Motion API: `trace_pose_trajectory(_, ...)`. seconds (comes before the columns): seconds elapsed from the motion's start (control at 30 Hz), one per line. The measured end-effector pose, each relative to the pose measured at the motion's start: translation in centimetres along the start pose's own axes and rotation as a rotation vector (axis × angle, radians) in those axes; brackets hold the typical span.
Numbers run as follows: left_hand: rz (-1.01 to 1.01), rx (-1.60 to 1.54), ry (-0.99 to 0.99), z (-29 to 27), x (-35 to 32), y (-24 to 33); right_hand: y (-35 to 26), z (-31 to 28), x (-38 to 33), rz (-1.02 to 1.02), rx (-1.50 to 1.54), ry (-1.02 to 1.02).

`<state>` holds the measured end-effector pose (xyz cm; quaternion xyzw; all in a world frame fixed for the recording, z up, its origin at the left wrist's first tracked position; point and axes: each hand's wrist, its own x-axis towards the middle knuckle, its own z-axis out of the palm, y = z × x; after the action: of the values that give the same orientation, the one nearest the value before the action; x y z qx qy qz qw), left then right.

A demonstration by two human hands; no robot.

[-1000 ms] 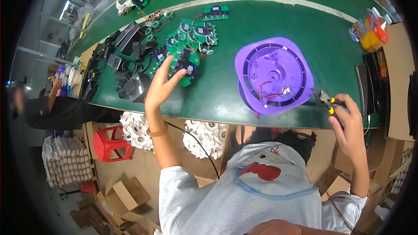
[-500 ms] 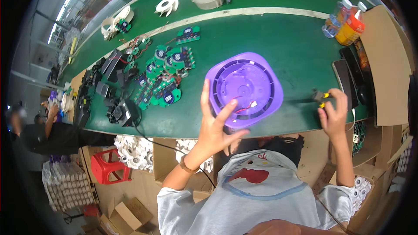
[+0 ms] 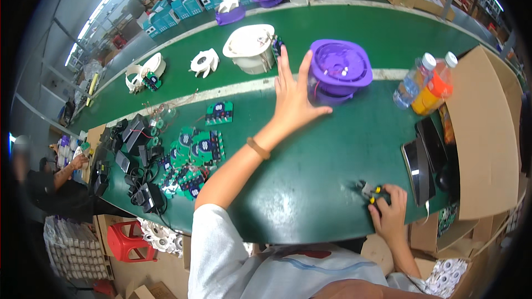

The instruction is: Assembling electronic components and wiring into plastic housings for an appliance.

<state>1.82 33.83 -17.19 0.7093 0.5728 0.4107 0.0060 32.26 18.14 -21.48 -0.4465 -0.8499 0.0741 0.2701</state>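
Purple plastic housing [image 3: 341, 62], my left hand [image 3: 293, 102] spread wide beside it, contact unclear, my right hand [image 3: 391, 209] gripping pliers [image 3: 368, 190] near the workbench's front edge [image 3: 310, 236]

The purple housing [image 3: 341, 67], a second ago between both hands near the bench's [image 3: 302, 188] front edge, now stands far forward, just right of the left hand [image 3: 293, 102]. That hand has left the circuit boards [image 3: 205, 145]. The right hand's [image 3: 392, 213] pliers [image 3: 367, 190], earlier just beside the housing, are now well apart from it.
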Motion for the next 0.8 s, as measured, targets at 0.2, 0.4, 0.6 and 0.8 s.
trace_pose_trajectory(0.2,-0.429,0.537,0.254,-4.0,11.8,-14.3,0.2,0.2,0.2,0.051,-0.024,-0.043)
trace_pose_trajectory(0.4,-1.052,-0.631,-0.312,-6.5,12.4,-22.4,0.5,-0.1,0.2,0.04,-0.024,-0.052)
trace_pose_trajectory(0.6,-1.006,-0.562,-0.141,-5.8,10.4,-20.7,0.0,-0.1,0.2,0.006,-0.03,-0.014)
trace_pose_trajectory(0.8,-0.679,-0.619,-0.321,-11.1,7.0,-12.5,-0.2,-0.6,0.1,0.01,0.014,0.075)
